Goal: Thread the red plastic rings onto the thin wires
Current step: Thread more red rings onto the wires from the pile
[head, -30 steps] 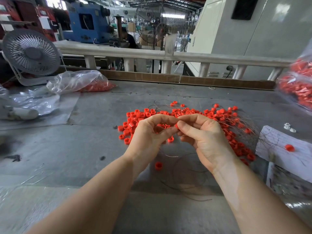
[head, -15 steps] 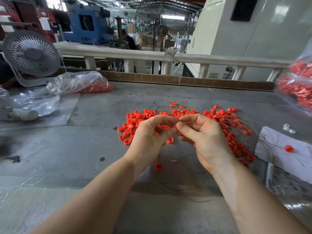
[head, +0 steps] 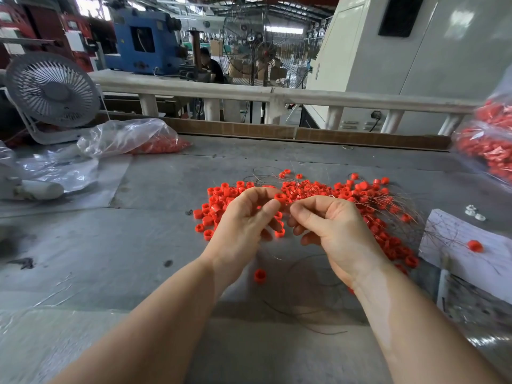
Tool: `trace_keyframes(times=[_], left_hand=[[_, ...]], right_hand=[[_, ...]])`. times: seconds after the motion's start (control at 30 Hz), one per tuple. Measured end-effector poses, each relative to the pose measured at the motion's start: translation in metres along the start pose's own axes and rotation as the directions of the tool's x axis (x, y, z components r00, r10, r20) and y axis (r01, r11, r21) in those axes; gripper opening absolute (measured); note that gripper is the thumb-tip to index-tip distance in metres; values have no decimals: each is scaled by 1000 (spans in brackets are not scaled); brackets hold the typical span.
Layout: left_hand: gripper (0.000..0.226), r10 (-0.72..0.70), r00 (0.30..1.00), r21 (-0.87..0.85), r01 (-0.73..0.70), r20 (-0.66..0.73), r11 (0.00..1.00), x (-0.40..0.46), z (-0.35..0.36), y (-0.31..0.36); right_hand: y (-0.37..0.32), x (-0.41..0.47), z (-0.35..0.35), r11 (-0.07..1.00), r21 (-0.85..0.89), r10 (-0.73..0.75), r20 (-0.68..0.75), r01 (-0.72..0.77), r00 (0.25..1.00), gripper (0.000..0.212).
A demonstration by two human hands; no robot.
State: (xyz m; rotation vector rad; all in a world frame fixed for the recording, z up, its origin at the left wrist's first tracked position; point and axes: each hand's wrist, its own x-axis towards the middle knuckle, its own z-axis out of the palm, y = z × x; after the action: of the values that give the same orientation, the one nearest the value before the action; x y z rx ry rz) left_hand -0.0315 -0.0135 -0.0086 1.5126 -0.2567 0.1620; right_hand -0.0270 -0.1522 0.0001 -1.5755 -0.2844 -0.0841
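Now parted where they met before, left hand [head: 243, 225] pinching a red ring [head: 279, 196] at twelve o'clock, right hand [head: 332, 228] curled — its thin wire [head: 288, 209] barely visible.

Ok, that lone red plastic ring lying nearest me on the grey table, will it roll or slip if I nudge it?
The lone red plastic ring seems to lie on its curved side, so a nudge may roll it. It looks small and hollow, so probably very light. Its smooth plastic could slip on the flat grey table.

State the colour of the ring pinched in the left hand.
Red ring, in the left hand; head view.
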Motion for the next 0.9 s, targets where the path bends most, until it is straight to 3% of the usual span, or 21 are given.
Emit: trace_keyframes(times=[0.33, 0.5, 0.7, 0.9], left_hand=[[16, -75, 997, -77, 76, 6, 994, 1, -1, 2], [23, -90, 993, -138, 78, -83, 987, 5, -5, 1], [23, -149, 963, -335, 68, -223, 940, 12, -14, -1], [22, -156, 948, -354, 50, -278, 934, 15, -17, -3]], right_hand=[[-2, 0, -3, 999, 15, 29, 65, -30, 997, 19], [-3, 2, -6, 995, 54, 76, 62, -79, 995, 20], [-3, 6, -10, 957, 254, 135, 29, -138, 990, 16], [-1, 11, -18, 887, 448, 199, -147, -114, 969, 20]])
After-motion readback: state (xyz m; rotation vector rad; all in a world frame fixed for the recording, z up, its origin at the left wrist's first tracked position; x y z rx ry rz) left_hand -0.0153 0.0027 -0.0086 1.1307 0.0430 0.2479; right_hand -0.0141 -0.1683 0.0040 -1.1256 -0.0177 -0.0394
